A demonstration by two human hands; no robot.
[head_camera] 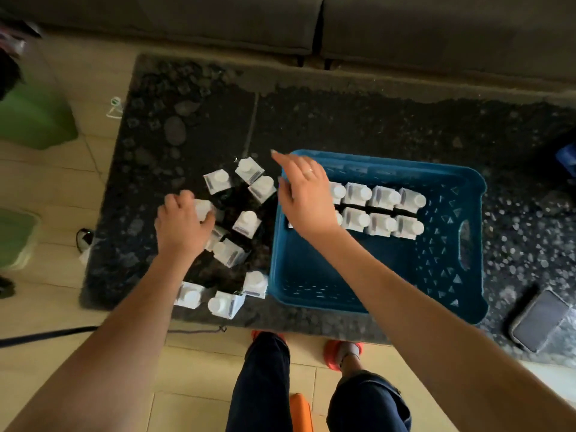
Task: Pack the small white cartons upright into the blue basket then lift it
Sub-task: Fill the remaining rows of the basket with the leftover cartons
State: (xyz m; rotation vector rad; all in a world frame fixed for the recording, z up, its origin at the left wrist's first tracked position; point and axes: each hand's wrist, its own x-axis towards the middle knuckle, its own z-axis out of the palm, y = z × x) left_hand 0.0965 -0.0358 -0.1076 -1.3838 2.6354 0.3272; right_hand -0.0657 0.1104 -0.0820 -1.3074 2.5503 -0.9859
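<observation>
Nearest you, your dark trouser legs (258, 385) and orange shoes (343, 353) stood on the tiled floor (193, 363) at the edge of the dark speckled surface (358, 126). A phone (539, 322) lay on that surface at your right, just beside the blue basket (314, 275).

Loose small white cartons (224, 304) stood upright left of the basket, scattered in a cluster, one (255, 283) touching or almost touching the basket's left wall. Your left hand (180, 226) was over that cluster, fingers (205, 221) curled round one carton (204, 208) by its top, which mostly hid under the palm.

Your right hand (304, 194) hung over the basket's far left corner, fingers spread and relaxed, holding nothing; a ring showed on one finger. It was blurred.

Inside the basket, packed cartons (381, 210) stood upright in two rows against the far wall, caps up, touching side by side; your right hand covered the left ends of both rows. The near half of the basket floor was bare.

Farther off, a green bin (34, 120) sat on the floor at left, and a grey sofa (436, 32) ran behind the surface.
</observation>
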